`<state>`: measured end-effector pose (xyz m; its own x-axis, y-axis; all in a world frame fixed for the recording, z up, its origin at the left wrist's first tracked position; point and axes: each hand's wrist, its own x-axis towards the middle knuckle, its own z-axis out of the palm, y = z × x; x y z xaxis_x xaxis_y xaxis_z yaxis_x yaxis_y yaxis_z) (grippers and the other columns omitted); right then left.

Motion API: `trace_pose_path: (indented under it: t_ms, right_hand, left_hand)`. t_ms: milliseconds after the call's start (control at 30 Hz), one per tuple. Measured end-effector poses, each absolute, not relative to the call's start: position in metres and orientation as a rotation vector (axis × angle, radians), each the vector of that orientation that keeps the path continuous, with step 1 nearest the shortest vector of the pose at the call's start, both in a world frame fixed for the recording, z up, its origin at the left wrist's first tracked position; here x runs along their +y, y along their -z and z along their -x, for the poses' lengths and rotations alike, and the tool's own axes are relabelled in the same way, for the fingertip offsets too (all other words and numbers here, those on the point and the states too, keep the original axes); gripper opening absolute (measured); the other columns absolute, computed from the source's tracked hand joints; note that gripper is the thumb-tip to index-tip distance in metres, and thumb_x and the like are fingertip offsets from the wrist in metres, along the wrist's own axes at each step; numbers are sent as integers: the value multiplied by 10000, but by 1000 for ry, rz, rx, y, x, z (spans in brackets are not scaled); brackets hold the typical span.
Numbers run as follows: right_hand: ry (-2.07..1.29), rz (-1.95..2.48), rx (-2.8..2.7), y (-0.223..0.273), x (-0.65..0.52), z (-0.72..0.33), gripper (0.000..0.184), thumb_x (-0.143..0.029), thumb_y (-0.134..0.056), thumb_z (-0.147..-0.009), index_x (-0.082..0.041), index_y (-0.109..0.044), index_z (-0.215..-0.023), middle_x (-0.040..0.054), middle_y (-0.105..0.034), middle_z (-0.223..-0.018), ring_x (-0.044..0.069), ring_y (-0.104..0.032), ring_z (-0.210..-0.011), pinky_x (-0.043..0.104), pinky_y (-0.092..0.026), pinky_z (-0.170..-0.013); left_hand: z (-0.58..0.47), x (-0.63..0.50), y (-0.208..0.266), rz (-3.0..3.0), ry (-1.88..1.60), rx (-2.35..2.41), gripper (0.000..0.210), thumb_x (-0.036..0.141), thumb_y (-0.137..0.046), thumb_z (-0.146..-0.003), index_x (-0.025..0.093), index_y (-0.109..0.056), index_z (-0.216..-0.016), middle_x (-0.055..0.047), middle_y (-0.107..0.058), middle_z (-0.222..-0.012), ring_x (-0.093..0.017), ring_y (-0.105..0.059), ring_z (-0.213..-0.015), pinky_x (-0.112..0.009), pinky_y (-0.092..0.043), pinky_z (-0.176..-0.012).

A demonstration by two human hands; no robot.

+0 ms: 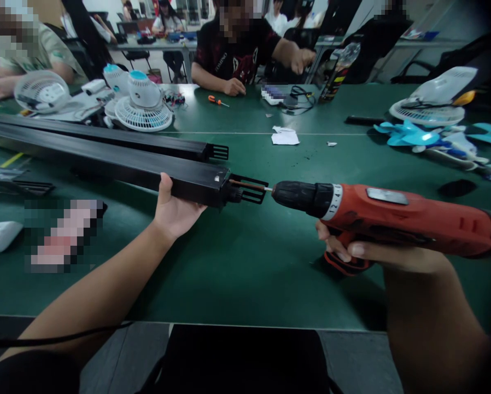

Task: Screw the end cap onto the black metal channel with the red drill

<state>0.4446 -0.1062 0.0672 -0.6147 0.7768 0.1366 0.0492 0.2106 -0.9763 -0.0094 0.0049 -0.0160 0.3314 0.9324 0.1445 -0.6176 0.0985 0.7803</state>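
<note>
Left hand (pixel 176 214) cups 1 black bar (pixel 180 174) underneath; right hand (pixel 401 258) grips drill (pixel 397 210).

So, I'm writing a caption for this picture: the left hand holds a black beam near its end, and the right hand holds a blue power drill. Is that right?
Not quite: the power drill is red with black parts, not blue, as the head view shows. The left hand does hold a black beam near its end, and the right hand holds the drill.

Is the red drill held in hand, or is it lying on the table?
Held: the right hand grips the red drill from below.
</note>
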Motion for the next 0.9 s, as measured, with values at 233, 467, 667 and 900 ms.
trace_pose_path:
  t_ms: [233, 467, 667, 900]
  right_hand:
    - [-1430, 804, -1837, -67, -107, -443, 236, -464, -952, -1211, -321, -953, -1399, 29, -811, -799, 195, -735, -572, 288, -644, -501]
    - [-1364, 844, -1846, -66, -107, -445, 262, -514, -964, -1197, -323, -958, -1376, 32, -808, -805, 197, -724, -569, 307, -641, -494]
    - [-1341, 836, -1843, -64, -106, -443, 261, -527, -973, -1178, -310, -961, -1322, 35, -812, -804, 197, -682, -529, 349, -644, -476]
    - [-1324, 827, -1830, -63, -106, -443, 262, -511, -992, -1161, -308, -965, -1324, 43, -823, -840, 192, -684, -540, 342, -638, -478]
  left_hand:
    - [7, 4, 14, -875, -1223, 467, 1047, 1002, -816, -1087, 266, -727, -1827, -151, -816, -1836, -532, -465, -1976, -602, -676, -1451]
    - [5, 3, 14, -888, -1231, 453, 1104, 1017, -798, -1092, 248, -686, -1876, -157, -805, -1850, -527, -487, -1965, -569, -693, -1435]
    - [9, 8, 19, -891, -1201, 412, 1107, 1020, -806, -1084, 284, -671, -1901, -143, -824, -1827, -516, -486, -1969, -587, -686, -1448]
    - [8, 5, 16, -884, -1205, 424, 968, 1004, -799, -1097, 280, -806, -1739, -104, -807, -1863, -489, -484, -1976, -543, -695, -1434]
